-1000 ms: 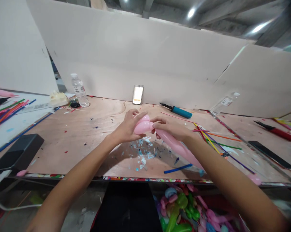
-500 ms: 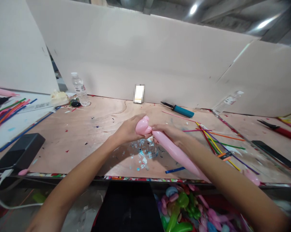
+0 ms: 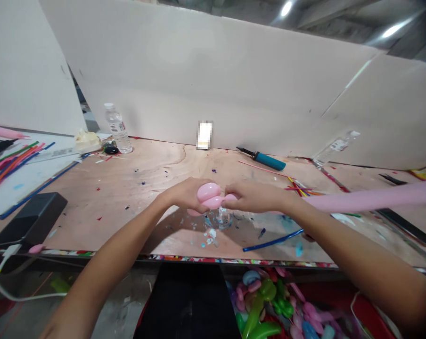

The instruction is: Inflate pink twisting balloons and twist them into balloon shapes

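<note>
A long pink modelling balloon [image 3: 372, 197] is held between both hands above the table. My left hand [image 3: 187, 194] is closed round its twisted end, where a few small rounded bubbles [image 3: 209, 192] bulge out between thumb and fingers. Just to the right, my right hand [image 3: 250, 195] grips the balloon in a fist at a narrow pinched spot beside those bubbles. From behind the right forearm the long inflated length stretches out to the right edge of the view. Some of the right fingers are hidden behind the hand.
A teal hand pump [image 3: 266, 161] lies at the back, near a small upright pixelated card [image 3: 204, 135]. Water bottles [image 3: 118, 129] stand left and lean right. A dark grey box [image 3: 31, 219] sits front left. Uninflated balloons [image 3: 273, 240] lie about; finished balloons [image 3: 262, 306] fill a space below.
The balloon's long tail has swung from pointing down toward the table's front edge to pointing right. My right hand has turned into a tighter fist, and both hands sit slightly lower.
</note>
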The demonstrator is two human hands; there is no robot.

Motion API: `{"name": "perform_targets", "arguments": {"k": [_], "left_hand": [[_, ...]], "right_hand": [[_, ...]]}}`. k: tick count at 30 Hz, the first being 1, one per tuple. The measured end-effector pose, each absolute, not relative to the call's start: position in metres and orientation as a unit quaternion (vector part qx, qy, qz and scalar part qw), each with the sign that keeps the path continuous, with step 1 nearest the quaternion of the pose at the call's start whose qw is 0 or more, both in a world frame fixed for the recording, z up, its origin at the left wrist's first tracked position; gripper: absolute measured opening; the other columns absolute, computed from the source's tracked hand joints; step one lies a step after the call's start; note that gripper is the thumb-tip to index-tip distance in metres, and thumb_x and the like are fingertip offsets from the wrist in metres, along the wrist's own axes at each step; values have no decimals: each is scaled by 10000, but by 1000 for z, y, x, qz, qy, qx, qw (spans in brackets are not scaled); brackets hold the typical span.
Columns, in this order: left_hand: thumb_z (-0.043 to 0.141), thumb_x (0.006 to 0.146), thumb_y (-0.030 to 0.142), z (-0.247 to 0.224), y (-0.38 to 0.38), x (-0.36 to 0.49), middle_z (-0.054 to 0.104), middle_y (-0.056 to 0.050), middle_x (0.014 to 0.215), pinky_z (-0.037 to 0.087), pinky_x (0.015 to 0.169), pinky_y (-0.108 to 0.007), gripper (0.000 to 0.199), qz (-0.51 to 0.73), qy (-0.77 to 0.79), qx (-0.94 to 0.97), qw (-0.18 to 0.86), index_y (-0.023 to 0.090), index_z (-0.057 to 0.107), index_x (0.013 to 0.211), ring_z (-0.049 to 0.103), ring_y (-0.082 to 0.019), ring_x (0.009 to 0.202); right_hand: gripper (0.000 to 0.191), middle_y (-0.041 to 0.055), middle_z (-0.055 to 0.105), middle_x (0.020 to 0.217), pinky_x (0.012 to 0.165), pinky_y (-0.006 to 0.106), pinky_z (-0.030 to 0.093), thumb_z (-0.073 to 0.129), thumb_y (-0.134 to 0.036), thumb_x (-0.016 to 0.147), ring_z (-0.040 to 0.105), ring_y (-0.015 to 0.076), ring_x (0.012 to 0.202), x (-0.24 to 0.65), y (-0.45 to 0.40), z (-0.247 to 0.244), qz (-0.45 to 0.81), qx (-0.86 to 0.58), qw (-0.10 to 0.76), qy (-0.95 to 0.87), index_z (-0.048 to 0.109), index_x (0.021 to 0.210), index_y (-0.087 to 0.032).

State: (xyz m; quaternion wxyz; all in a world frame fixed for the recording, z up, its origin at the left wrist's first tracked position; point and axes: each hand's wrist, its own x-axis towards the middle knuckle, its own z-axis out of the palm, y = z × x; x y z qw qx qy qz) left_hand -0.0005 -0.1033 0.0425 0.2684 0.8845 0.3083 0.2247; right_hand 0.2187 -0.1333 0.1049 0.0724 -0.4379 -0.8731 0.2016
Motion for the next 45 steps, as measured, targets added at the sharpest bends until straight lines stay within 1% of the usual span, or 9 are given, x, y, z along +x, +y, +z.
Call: {"name": "perform_targets", "arguments": {"k": [5, 10, 16, 24, 29, 33, 39, 42, 45], "left_hand": [[775, 562, 345, 43, -98, -6, 672, -25, 961, 494, 699, -302, 570, 189, 239, 857, 415, 206, 611, 1090, 629, -206, 810], [782, 561, 406, 30, -88, -11, 672, -55, 883, 521, 661, -316, 540, 134, 134, 772, 607, 170, 618, 1018, 622, -211, 766], [824, 451, 483, 22, -88, -15, 684, -92, 974, 541, 722, -357, 692, 130, 110, 682, 711, 179, 631, 1042, 633, -265, 851], [801, 517, 443, 17, -84, -13, 678, -127, 1033, 530, 754, -362, 674, 245, 114, 660, 701, 153, 634, 1103, 640, -275, 896], [785, 589, 379, 21, -83, -6, 677, -106, 977, 511, 737, -323, 568, 358, 152, 679, 623, 137, 626, 1079, 634, -229, 847], [778, 629, 360, 26, -86, -1, 655, -111, 1057, 491, 828, -348, 597, 446, 194, 673, 557, 131, 581, 1145, 614, -254, 970], [639, 726, 478, 25, -83, -2, 589, -100, 1241, 465, 931, -418, 660, 505, 221, 602, 578, 209, 458, 1300, 566, -283, 1127], [502, 766, 542, 27, -83, -3, 611, -93, 1210, 489, 892, -470, 617, 474, 202, 567, 643, 210, 490, 1286, 584, -320, 1099], [549, 776, 474, 29, -86, -3, 592, -81, 1229, 516, 839, -447, 592, 470, 184, 548, 667, 247, 453, 1315, 612, -298, 1034]], "right_hand": [[125, 85, 659, 864, 597, 307, 306, 546, -185, 794, 572, 213, 727, 210, -140, 112, -78, -377, -8, -923, 592, 910, -201], [199, 94, 614, 862, 697, 347, 335, 541, -210, 772, 532, 235, 776, 202, -146, 118, -144, -308, -12, -940, 567, 968, -187], [250, 105, 611, 956, 765, 351, 362, 472, -138, 774, 532, 246, 895, 201, -144, 126, -92, -310, 15, -946, 537, 1014, -171], [203, 60, 657, 927, 666, 319, 385, 571, -335, 812, 588, 229, 818, 210, -141, 134, 32, -403, 84, -911, 577, 979, -220], [644, 98, 614, 1185, 809, 388, 442, 670, -491, 735, 587, 288, 1000, 205, -139, 110, 148, -447, 175, -865, 476, 1295, -239], [814, 107, 558, 1281, 881, 435, 444, 740, -535, 631, 558, 300, 1095, 191, -130, 85, 173, -473, 283, -816, 433, 1327, -247], [706, 107, 604, 1186, 824, 428, 496, 748, -456, 619, 586, 290, 1027, 177, -119, 68, 288, -480, 355, -749, 495, 1235, -222], [595, 92, 624, 1135, 733, 397, 526, 666, -426, 712, 610, 265, 948, 179, -117, 64, 407, -439, 369, -711, 487, 1247, -238], [524, 84, 631, 1106, 712, 395, 527, 570, -452, 785, 621, 253, 904, 184, -115, 57, 459, -410, 376, -692, 481, 1259, -248]]}}
